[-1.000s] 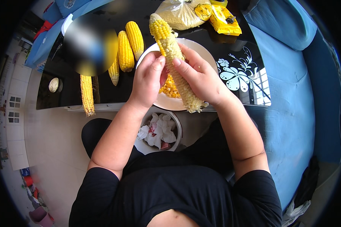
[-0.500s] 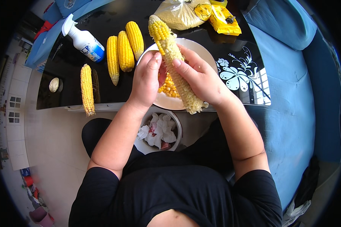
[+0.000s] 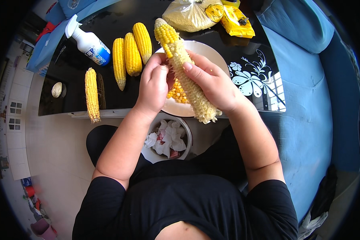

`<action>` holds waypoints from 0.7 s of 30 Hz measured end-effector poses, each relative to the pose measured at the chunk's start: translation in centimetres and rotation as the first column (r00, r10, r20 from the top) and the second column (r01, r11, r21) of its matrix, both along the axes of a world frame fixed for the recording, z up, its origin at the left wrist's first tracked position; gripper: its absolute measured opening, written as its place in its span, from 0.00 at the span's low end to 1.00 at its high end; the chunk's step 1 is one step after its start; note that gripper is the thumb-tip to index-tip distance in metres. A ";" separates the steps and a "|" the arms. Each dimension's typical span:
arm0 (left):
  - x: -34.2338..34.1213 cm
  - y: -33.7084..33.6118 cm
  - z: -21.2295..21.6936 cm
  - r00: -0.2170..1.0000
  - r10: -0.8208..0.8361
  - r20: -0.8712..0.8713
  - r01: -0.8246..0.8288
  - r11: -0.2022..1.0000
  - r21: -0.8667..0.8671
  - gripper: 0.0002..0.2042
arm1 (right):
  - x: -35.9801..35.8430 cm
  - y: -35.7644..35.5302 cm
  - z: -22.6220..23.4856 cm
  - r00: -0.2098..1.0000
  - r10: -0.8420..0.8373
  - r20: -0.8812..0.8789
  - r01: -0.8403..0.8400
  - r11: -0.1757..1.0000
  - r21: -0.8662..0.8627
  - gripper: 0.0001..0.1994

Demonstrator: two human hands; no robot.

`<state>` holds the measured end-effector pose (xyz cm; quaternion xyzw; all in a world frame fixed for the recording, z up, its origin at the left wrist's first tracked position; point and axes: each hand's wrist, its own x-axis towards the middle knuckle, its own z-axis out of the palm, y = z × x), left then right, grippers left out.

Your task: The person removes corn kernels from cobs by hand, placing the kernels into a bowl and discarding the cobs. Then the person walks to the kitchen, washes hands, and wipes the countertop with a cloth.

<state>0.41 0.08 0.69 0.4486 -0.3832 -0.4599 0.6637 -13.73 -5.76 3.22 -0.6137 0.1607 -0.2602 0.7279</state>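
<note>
My right hand [image 3: 219, 84] grips a mostly stripped corn cob [image 3: 193, 86] from the side, its thumb laid across the pale bare part. Yellow kernels remain near the cob's far end, which points up and left. Close against the cob's left side is my left hand [image 3: 153, 85], with its fingers curled and thumb bent in; whatever lies inside them is hidden. Beneath both hands a white bowl [image 3: 218, 59] holds loose corn kernels [image 3: 178, 94], partly covered by the cob and hands.
Three full ears of corn [image 3: 132, 54] lie left of the bowl on the black table [image 3: 252, 52]. Another ear [image 3: 92, 95] overhangs the front edge, near a spray bottle [image 3: 88, 44]. Behind stand a bag of grain [image 3: 190, 16] and a yellow packet [image 3: 237, 22]. Below sits a waste bin [image 3: 189, 136].
My left thumb has drawn back from the kernels and curled in toward the fingers. The cob has shifted slightly, its near end moving down and right.
</note>
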 end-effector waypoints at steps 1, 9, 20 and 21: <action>0.3 0.0 -0.2 1.000 -0.016 0.013 0.016 1.000 0.011 0.16 | 0.0 0.0 0.0 1.000 -0.011 -0.005 0.011 1.000 -0.010 0.26; -0.3 -0.1 0.0 0.998 0.009 0.066 -0.006 0.999 -0.037 0.16 | 0.4 -0.1 -0.8 1.000 -0.005 -0.014 0.004 0.996 -0.091 0.27; 0.2 0.0 0.1 0.994 -0.004 0.111 0.002 1.000 0.018 0.15 | 0.1 -0.1 -0.3 0.999 -0.022 -0.026 0.022 1.000 -0.012 0.26; 0.5 0.0 0.0 0.993 -0.017 0.116 0.016 1.000 0.009 0.15 | 0.2 0.0 -0.4 0.999 -0.033 -0.028 0.032 0.999 -0.034 0.26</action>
